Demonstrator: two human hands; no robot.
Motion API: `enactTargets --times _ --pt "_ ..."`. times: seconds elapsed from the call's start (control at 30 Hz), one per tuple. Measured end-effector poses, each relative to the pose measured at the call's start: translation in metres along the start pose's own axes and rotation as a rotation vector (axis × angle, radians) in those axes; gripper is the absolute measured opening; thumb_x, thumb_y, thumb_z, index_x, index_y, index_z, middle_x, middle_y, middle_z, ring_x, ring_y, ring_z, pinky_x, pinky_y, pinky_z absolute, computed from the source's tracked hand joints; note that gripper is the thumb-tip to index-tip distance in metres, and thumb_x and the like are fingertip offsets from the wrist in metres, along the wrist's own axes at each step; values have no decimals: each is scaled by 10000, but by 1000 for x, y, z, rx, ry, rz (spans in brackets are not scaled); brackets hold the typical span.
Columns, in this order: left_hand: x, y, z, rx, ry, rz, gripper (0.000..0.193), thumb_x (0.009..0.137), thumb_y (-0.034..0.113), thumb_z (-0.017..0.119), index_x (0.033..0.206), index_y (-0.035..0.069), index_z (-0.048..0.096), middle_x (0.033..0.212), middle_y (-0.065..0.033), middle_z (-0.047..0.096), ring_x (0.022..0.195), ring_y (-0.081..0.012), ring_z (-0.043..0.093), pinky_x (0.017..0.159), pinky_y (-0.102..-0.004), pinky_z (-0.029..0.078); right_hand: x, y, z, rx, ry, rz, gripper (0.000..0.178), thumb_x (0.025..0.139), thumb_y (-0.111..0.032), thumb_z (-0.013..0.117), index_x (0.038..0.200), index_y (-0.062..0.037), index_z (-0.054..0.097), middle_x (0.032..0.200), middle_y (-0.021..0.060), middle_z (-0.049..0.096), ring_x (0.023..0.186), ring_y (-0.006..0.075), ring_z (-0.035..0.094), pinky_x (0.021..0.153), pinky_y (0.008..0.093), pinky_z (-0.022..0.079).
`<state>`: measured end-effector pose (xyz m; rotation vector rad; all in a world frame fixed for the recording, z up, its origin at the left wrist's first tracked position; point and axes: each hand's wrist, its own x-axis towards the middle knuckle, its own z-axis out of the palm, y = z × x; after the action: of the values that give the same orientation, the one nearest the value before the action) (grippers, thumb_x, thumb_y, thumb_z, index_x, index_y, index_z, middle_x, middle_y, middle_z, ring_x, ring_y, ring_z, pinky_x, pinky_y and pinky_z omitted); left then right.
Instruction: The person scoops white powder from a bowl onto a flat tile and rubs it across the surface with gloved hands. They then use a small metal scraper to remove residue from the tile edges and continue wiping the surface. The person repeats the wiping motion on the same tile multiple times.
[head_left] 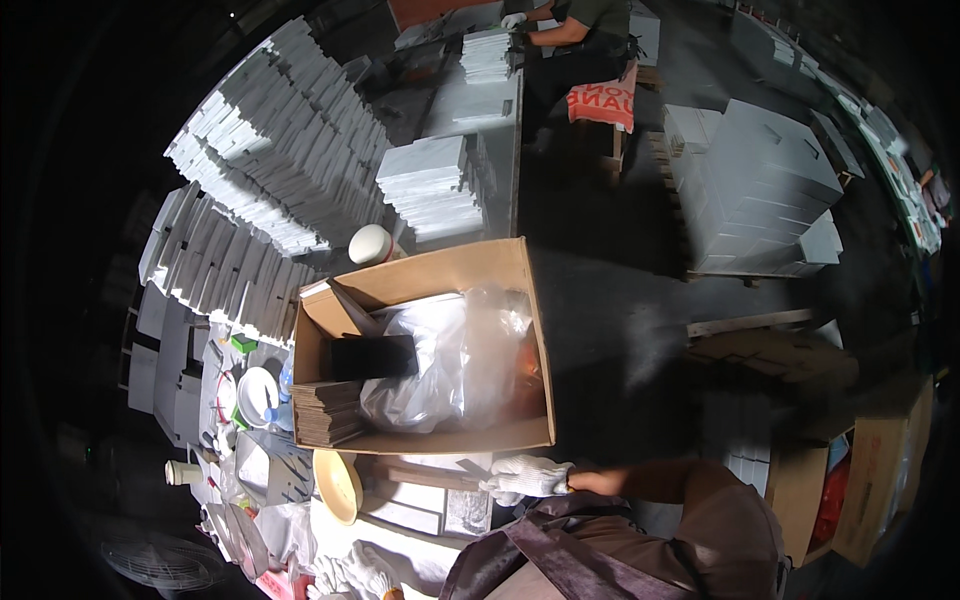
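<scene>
Right hand (525,478), gloved and partly curled, is held just in front of 1 open carton (430,275); whether anything is gripped cannot be told. Carton handling is probably under way; next, a secure hold would be required.

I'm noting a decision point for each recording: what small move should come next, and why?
Probably bring the left hand up toward the brown strip, clear of the yellow bowl: the right hand is by the strip's right end, the left is low near the picture's bottom edge, away from it, and the bowl sits near the strip's left end.
</scene>
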<state>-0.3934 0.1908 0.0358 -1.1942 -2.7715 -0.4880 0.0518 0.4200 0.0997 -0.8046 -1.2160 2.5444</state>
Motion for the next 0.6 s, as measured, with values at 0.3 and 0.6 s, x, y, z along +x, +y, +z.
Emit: enactTargets --times 0.3,0.6 --pt "6 8 -10 -333 -120 -124 149 1011 123 552 1056 65 682 1001 -121 666 981 -269 633 869 -400 529 -6 -5 22 -257 194 51 291 1074 -232 624 1240 -5 697 956 53 737 815 113 659 733 297 523" --pt "7 42 -65 367 -406 -15 101 922 146 588 957 108 674 1014 -125 669 948 -299 678 862 -449 531 22 29 85 -479 202 -107 168 1048 -91 578 981 20 684 821 31 681 740 97 661 712 291 574"
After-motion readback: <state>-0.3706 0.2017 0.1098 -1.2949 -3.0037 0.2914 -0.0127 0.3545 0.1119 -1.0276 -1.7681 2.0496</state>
